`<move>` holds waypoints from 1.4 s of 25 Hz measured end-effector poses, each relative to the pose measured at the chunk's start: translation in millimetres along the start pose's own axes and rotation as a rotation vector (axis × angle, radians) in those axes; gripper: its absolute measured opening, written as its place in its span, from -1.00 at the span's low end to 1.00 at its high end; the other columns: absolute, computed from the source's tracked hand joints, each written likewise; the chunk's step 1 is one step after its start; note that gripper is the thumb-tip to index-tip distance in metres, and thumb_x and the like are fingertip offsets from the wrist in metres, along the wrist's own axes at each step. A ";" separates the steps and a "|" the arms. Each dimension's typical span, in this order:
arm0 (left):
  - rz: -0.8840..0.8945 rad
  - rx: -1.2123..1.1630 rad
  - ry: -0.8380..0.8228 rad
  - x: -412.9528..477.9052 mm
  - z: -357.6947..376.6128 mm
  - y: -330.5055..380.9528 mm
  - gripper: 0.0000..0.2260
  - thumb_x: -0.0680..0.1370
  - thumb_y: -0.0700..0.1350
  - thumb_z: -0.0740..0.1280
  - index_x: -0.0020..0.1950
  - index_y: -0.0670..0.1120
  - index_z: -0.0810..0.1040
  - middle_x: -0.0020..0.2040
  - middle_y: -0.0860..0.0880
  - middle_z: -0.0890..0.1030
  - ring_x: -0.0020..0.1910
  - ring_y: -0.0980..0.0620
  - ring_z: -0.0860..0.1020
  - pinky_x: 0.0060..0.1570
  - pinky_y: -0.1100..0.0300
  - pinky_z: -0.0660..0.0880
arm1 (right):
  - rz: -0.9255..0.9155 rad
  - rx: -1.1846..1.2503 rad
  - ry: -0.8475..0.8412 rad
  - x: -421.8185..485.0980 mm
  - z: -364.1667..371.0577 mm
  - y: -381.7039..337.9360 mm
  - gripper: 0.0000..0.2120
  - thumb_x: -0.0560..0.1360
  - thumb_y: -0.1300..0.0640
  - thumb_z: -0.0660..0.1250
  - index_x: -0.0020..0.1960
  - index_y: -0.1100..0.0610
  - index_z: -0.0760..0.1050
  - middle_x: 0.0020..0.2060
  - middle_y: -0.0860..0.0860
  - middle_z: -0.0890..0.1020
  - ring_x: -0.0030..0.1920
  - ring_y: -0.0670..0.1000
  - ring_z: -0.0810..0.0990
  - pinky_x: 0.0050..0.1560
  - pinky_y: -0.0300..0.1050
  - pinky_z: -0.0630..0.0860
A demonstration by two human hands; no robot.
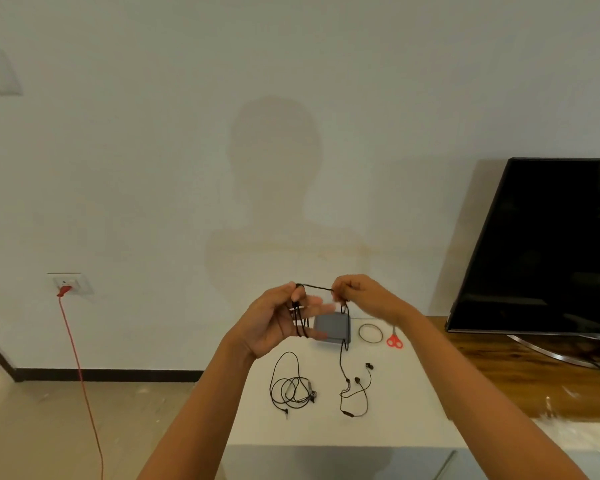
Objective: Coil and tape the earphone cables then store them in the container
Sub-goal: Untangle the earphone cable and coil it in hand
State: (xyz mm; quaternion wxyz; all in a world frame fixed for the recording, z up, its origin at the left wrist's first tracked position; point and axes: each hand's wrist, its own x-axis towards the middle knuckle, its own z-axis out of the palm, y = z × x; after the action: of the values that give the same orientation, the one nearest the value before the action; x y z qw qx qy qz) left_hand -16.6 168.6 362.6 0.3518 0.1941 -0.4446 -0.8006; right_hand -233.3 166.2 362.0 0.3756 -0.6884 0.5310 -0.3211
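In the head view, low in the middle of the frame, both hands are raised above the white table point(413, 393). The left hand point(274, 323) has its fingers stretched toward the right with several loops of the black earphone cable point(314, 288) hung round them, and its thumb seems to pin the strand at the top. The right hand point(359, 297), just right of it, pinches the same cable with curled fingers. A short taut run lies level between the two hands. From the right hand the free length drops straight down to the earbuds point(356, 380) on the table, so the next wrap likely feeds from the right. The grey container point(333, 330) sits behind the hands, and a second earphone point(291, 388) lies loose at lower left.
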 end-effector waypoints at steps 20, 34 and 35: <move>0.423 0.074 0.334 28.2 -2.5 23.5 -0.76 0.62 -0.16 0.13 -0.10 -0.13 0.58 0.08 -0.06 0.67 0.23 -0.12 0.52 0.06 -0.18 0.47 | 0.263 0.593 0.271 -60.6 76.2 -3.6 -0.66 0.61 0.09 0.15 -0.27 0.15 0.53 -0.52 -0.02 0.35 -0.52 -0.11 0.19 -0.52 -0.28 0.13; 0.523 0.240 0.311 21.9 -6.5 38.7 -0.67 0.60 -0.14 0.17 -0.27 0.02 0.63 0.05 0.00 0.68 0.20 -0.01 0.55 0.03 -0.04 0.40 | 0.297 0.359 0.488 -67.9 87.6 9.6 -0.64 0.62 0.07 0.12 -0.28 0.18 0.49 -0.47 -0.01 0.48 -0.44 -0.06 0.42 -0.40 -0.29 0.39; 0.529 0.236 0.313 21.9 -7.6 39.8 -0.68 0.60 -0.14 0.17 -0.26 0.02 0.63 0.05 0.01 0.68 0.20 -0.01 0.55 0.03 -0.05 0.40 | 0.346 0.450 0.471 -69.4 88.6 10.0 -0.63 0.62 0.06 0.11 -0.28 0.19 0.47 -0.48 0.00 0.45 -0.46 -0.06 0.39 -0.45 -0.31 0.37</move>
State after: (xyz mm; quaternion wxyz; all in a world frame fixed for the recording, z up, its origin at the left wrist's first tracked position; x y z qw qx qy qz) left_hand -11.2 133.9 392.4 0.5867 0.2318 -0.5100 -0.5847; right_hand -179.6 247.7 305.1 0.4338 -0.3958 0.6277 -0.5111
